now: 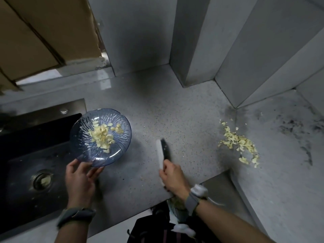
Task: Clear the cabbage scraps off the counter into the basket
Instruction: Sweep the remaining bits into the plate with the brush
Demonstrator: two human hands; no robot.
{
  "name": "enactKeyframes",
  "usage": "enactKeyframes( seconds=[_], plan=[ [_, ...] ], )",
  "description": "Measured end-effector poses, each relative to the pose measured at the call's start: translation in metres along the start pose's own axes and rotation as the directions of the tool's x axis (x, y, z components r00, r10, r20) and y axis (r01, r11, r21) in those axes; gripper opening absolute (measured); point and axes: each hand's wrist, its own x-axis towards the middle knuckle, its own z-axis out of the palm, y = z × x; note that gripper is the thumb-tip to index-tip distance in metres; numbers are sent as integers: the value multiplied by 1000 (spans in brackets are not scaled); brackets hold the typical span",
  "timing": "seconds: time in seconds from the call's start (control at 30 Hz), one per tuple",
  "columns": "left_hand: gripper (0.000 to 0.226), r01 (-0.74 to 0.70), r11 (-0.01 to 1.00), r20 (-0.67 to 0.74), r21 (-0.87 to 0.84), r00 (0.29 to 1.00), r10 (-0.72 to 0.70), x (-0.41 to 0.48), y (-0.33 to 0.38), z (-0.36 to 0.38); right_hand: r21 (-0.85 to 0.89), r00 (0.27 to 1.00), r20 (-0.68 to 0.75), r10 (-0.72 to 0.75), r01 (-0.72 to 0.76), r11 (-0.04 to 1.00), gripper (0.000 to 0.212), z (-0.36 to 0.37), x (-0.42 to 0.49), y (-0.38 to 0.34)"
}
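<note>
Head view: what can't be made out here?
All in the head view:
- No basket identifiable; a container below the counter edge is mostly hidden by the right wrist.
- The knife in the right hand: motion-blurred, blade detail lost.
- The left hand: fingertips hidden under the glass plate.
- The sink drain: pale bit inside, too dark to identify.

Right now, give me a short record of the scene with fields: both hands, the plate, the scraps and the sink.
left hand: holds the blue glass plate by its near rim
right hand: grips a knife, blade pointing away over the counter
plate contents: some cabbage scraps
plate position: over the sink's right edge
counter scraps: loose pile to the right, near the wall corner
drain: a few scraps in it
</note>
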Motion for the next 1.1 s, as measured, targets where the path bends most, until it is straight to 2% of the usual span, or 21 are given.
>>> enactKeyframes(
  seconds=[0.1,0.33,0.4,0.5,0.63,0.7,0.83,1.03,1.1],
  plan=[
    [39,35,998,-42,52,999,-33,5,-10,6,81,985,-116,129,-120,989,25,-37,1,35],
    [37,114,988,89,105,988,-124,-2,-33,38,122,911,-302,282,-256,959,30,-116,5,101],
    [39,104,987,140,122,983,-121,-6,-37,49,97,906,-340,251,-232,968,32,-131,2,114],
    [41,100,986,174,131,977,-122,-12,-44,66,41,917,-378,129,-122,992,35,-137,-1,119],
    [42,151,979,182,139,968,-175,-18,-54,85,-83,974,-228,-17,-2,997,29,-124,-4,112],
    [39,157,974,196,162,963,-188,-21,-61,93,-103,982,-189,-10,-10,995,27,-122,-2,115],
    [37,162,968,230,191,952,-205,-33,-75,105,-93,962,-259,84,-112,989,29,-140,0,131],
    [38,173,954,259,247,936,-236,-53,-100,121,73,926,-365,98,-77,994,30,-198,-10,165],
    [38,179,949,268,260,931,-249,-61,-109,129,45,906,-412,101,-90,995,26,-225,-8,181]
  ],
)
